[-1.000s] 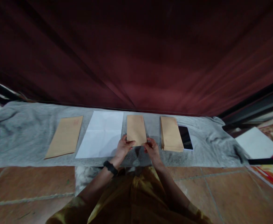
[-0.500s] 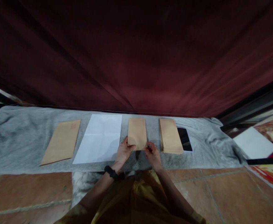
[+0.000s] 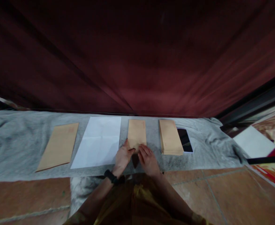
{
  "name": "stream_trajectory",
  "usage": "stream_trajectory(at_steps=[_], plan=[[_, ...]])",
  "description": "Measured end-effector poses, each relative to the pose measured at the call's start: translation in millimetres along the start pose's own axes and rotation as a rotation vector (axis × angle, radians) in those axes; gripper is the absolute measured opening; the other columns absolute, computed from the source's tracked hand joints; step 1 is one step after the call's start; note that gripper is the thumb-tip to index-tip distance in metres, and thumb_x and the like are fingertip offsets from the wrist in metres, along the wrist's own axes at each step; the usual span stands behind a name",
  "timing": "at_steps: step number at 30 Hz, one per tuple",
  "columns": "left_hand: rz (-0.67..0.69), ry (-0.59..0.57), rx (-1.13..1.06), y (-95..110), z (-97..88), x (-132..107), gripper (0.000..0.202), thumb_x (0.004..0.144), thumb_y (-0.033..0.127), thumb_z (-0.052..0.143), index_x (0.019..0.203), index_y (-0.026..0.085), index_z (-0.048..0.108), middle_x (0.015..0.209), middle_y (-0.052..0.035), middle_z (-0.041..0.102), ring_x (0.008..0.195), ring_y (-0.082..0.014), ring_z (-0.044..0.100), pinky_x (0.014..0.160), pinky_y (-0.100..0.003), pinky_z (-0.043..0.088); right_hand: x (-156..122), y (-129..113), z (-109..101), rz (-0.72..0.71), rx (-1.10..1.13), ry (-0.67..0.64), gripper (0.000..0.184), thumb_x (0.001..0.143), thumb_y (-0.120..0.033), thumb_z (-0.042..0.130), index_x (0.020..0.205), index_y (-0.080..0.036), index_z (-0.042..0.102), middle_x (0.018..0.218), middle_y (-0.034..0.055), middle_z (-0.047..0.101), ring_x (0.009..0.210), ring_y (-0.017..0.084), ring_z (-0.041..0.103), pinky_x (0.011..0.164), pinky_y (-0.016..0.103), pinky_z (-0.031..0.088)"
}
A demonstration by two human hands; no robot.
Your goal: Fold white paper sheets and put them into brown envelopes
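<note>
A small brown paper envelope (image 3: 136,132) with faint red print at its upper right lies in front of me. My left hand (image 3: 124,156), with a dark band on the wrist, grips its lower left corner, thumb on top. The fingers of my right hand (image 3: 148,159) are together and closed over its lower right edge; the thumb there is hidden. To the left is a creased white paper sheet (image 3: 98,142). A stack of brown envelopes (image 3: 171,137) sits to the right, beside a dark-screened phone (image 3: 185,140).
A larger brown envelope (image 3: 58,145) lies at the far left on the grey cloth (image 3: 205,143). Behind it hangs a dark red curtain (image 3: 137,72). Terracotta tiles (image 3: 236,190) show below. At the right are a dark bar (image 3: 266,160) and a white panel (image 3: 254,142).
My right hand has moved left and turned, its fingers now over the envelope's bottom edge instead of pinching the corner. My left hand keeps its hold. The view has shifted slightly.
</note>
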State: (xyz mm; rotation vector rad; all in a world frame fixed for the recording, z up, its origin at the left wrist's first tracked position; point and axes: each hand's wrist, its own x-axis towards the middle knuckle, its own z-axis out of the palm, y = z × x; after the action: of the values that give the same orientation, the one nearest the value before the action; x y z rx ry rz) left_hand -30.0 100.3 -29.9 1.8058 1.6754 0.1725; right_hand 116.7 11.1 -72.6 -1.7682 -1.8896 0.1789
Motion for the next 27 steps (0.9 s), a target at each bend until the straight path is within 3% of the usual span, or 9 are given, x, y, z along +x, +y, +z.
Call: stream_trajectory(at_steps=[4,10,14,17,19,27], plan=[[0.019,0.038,0.154,-0.2,2.5,-5.8,0.07,0.096,0.04,0.06,0.157,0.018,0.033,0.112,-0.0138,0.077,0.095,-0.025,0.074,0.075,-0.03,0.05,-11.9,2.1,12.3,-0.063,-0.086,-0.079,0.048,0.104,-0.027,0.044,0.15,-0.016,0.05,0.157,0.0095,0.049,0.145,0.023,0.045,0.122,0.045,0.037],[0.193,0.24,0.36,-12.7,18.3,-19.6,0.056,0.103,0.042,0.044,0.152,0.016,0.042,0.12,-0.0168,0.072,0.087,-0.0254,0.074,0.069,-0.033,0.054,-18.1,5.6,12.4,-0.093,-0.163,-0.127,0.05,0.103,-0.029,0.046,0.152,-0.015,0.048,0.16,0.0095,0.043,0.149,0.023,0.04,0.125,0.043,0.031],[0.413,0.39,0.446,-24.8,30.1,-26.8,0.049,0.103,0.032,0.042,0.149,0.015,0.047,0.129,-0.0191,0.067,0.105,-0.0289,0.069,0.088,-0.041,0.056,-18.0,5.7,10.8,-0.108,-0.175,-0.137,0.051,0.103,-0.028,0.046,0.153,-0.016,0.046,0.162,0.0093,0.04,0.15,0.022,0.037,0.126,0.044,0.029],[0.702,0.35,0.411,-33.8,41.0,-32.1,0.05,0.102,0.025,0.042,0.151,0.016,0.044,0.149,-0.0165,0.055,0.134,-0.0284,0.056,0.109,-0.045,0.047,-19.2,7.6,11.6,-0.106,-0.179,-0.146,0.052,0.102,-0.028,0.048,0.153,-0.014,0.046,0.161,0.01,0.041,0.151,0.022,0.036,0.126,0.042,0.028],[0.804,0.301,0.384,-41.2,48.6,-35.7,0.052,0.103,0.029,0.04,0.154,0.015,0.04,0.155,-0.0144,0.05,0.143,-0.0259,0.048,0.116,-0.044,0.042,-19.9,9.1,12.0,-0.117,-0.175,-0.156,0.055,0.101,-0.028,0.05,0.153,-0.012,0.045,0.161,0.0108,0.041,0.151,0.023,0.036,0.127,0.042,0.028],[0.836,0.287,0.452,-71.6,61.0,-39.8,0.073,0.1,0.051,0.046,0.16,0.011,0.03,0.16,-0.0168,0.042,0.149,-0.0285,0.039,0.122,-0.046,0.035,-24.9,11.9,2.2,-0.12,-0.138,-0.129,0.052,0.103,-0.026,0.046,0.154,-0.015,0.045,0.157,0.0095,0.048,0.147,0.022,0.043,0.125,0.045,0.032]])
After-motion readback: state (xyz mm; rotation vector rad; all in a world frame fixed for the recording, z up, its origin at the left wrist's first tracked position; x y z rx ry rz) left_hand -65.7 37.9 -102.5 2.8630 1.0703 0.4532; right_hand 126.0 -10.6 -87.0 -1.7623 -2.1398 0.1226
